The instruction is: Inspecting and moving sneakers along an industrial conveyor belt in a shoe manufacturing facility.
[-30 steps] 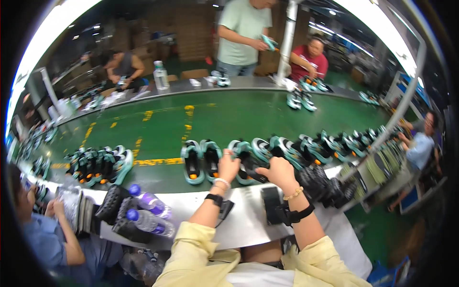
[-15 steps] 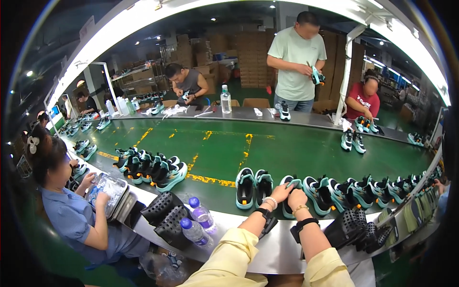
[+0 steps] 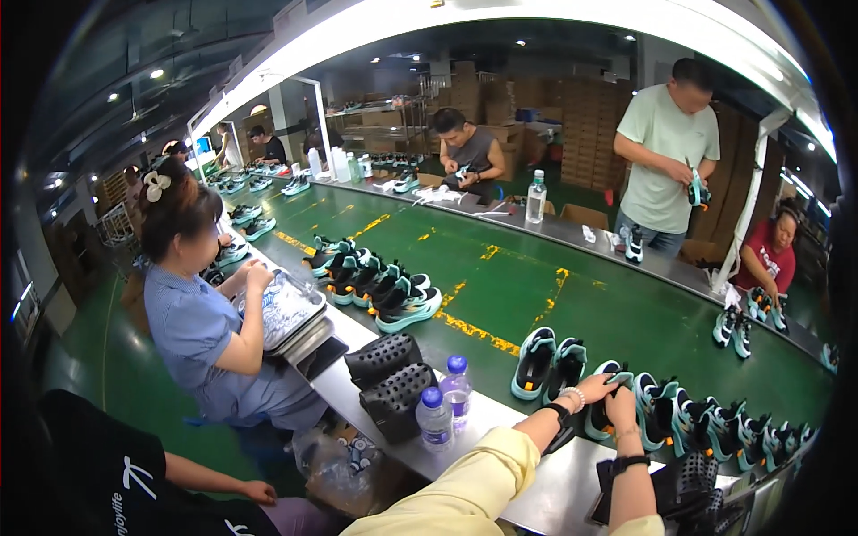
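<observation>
A black and mint-green sneaker (image 3: pixel 598 421) stands on the green belt at the near edge, with both my hands at its top opening. My left hand (image 3: pixel 595 389) closes on the collar and tongue area from the left. My right hand (image 3: pixel 620 406) grips the same opening from the right, fingers bent; what exactly the fingertips pinch is hidden. To the left, a pair of matching sneakers (image 3: pixel 534 364) stands upright with the toes toward me. On the right, a row of similar sneakers (image 3: pixel 655 412) runs along the edge.
Two purple-capped bottles (image 3: pixel 436 420) and black perforated blocks (image 3: pixel 394 398) sit on the metal ledge (image 3: pixel 559 487) at my left. More perforated blocks (image 3: pixel 693 478) are by my right forearm. Several sneakers (image 3: pixel 407 305) stand farther left on the belt (image 3: pixel 483 304). A co-worker (image 3: pixel 201 299) handles a plastic-covered tray.
My view has turned left, so the scene sits farther right and a person in black appears lower left. Both hands stay on the sneaker. The left co-worker's hands have come together above the tray.
</observation>
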A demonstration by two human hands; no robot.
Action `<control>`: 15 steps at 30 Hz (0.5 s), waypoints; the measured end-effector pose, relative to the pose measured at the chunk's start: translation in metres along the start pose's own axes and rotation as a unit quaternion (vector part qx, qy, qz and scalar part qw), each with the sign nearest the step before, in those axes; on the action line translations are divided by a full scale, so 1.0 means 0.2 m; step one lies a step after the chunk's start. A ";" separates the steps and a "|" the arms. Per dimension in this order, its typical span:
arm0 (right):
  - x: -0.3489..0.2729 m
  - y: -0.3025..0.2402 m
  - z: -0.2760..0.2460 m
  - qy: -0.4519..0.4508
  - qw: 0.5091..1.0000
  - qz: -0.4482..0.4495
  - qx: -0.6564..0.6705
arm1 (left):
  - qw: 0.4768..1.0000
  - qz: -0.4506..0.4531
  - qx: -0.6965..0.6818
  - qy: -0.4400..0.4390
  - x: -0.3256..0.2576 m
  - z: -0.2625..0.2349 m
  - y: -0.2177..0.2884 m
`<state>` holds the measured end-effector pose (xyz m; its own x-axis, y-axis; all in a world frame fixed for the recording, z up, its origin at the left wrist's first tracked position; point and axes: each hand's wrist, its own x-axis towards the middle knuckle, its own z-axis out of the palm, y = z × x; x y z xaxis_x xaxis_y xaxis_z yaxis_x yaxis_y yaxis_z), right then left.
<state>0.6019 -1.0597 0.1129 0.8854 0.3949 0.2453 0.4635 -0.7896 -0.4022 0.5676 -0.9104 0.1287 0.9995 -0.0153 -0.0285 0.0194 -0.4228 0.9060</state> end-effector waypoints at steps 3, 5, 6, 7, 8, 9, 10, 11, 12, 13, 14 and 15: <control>-0.27 -0.41 -0.28 0.031 0.999 0.024 -0.001 | 0.997 0.019 0.056 0.041 -0.02 -0.06 -0.08; -0.38 -0.31 -0.27 0.016 0.999 -0.006 0.032 | 0.991 0.057 0.107 0.056 -0.03 -0.04 -0.03; -0.44 -0.27 -0.25 0.008 0.997 -0.004 0.072 | 0.984 0.076 0.137 0.084 -0.04 -0.01 0.01; -0.48 -0.24 -0.23 0.019 0.998 -0.021 0.055 | 0.985 0.080 0.135 0.077 -0.05 0.03 0.07; -0.51 -0.21 -0.20 0.030 0.998 -0.037 0.038 | 0.981 0.053 0.170 0.081 -0.05 0.08 0.12; -0.53 -0.23 -0.19 0.037 0.998 -0.034 0.023 | 0.974 0.023 0.205 0.088 -0.05 0.09 0.16; -0.56 -0.31 -0.21 0.034 0.998 -0.044 0.030 | 0.960 0.025 0.238 0.148 -0.06 0.12 0.11; -0.54 -0.35 -0.21 0.029 0.998 -0.050 0.040 | 0.954 0.006 0.253 0.159 -0.04 0.12 0.07; -0.54 -0.35 -0.22 0.021 0.997 -0.050 0.045 | 0.951 -0.012 0.263 0.165 -0.03 0.14 0.06; -0.54 -0.37 -0.23 0.015 0.997 -0.056 0.045 | 0.951 -0.018 0.260 0.170 -0.02 0.14 0.04; -0.53 -0.38 -0.24 0.002 0.997 -0.053 0.051 | 0.948 -0.023 0.262 0.180 0.00 0.13 0.03; -0.52 -0.39 -0.24 -0.011 0.997 -0.048 0.056 | 0.946 -0.028 0.263 0.190 0.00 0.12 0.02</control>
<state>0.4713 -1.0629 0.1615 0.8365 0.4776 0.2684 0.5463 -0.6901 -0.4747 0.5678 -0.9344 0.1216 0.9366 0.3042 0.1737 0.1564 -0.8068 0.5697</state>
